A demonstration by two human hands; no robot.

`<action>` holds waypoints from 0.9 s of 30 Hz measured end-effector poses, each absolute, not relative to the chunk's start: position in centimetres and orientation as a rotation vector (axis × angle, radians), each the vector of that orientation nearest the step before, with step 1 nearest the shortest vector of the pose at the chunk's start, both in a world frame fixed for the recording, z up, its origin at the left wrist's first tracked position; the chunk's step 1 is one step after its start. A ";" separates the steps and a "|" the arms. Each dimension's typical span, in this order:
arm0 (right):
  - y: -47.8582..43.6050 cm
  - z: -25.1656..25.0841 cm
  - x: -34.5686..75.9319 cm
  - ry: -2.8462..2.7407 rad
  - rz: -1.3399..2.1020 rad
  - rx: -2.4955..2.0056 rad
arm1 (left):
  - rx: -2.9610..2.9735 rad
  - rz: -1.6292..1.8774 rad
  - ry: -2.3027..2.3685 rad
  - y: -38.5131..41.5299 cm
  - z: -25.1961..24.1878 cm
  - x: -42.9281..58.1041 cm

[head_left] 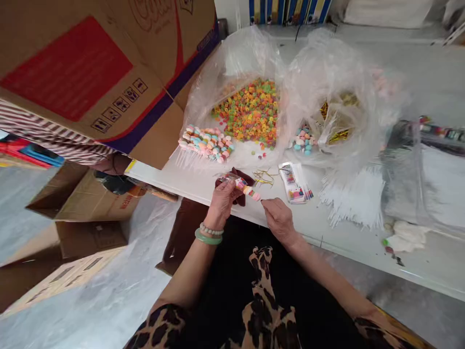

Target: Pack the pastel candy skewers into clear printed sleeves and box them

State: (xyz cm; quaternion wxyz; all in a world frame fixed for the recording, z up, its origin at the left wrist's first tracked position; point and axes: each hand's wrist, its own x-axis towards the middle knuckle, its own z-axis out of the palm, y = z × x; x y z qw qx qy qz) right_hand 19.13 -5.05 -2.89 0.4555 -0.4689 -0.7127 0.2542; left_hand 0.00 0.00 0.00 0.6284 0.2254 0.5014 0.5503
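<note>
My left hand (222,198) is closed around a candy skewer (250,191), a row of pastel and coloured sweets. Its far end is partly covered by a printed clear wrapper (234,178). My right hand (279,218) is closed in a pinch just off the pink tip of the skewer; whatever is between its fingers is too small to make out. A dark red object (240,198) lies under the left hand. Gold twist ties (264,177) and a stack of printed wrappers (293,182) lie just beyond my hands.
A bag of ring candies (250,114) stands behind, with finished-looking skewers (206,143) at its front left. Farther right are a bag with gold ties (339,121), loose marshmallow candies (304,140), white sticks (354,196) and a clear bin (419,184). A large carton (152,63) looms left.
</note>
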 end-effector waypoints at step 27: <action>-4.8 -1.8 18.6 -1.266 1.248 -1.416 | 0.474 1.251 1.117 -0.5 0.4 1.2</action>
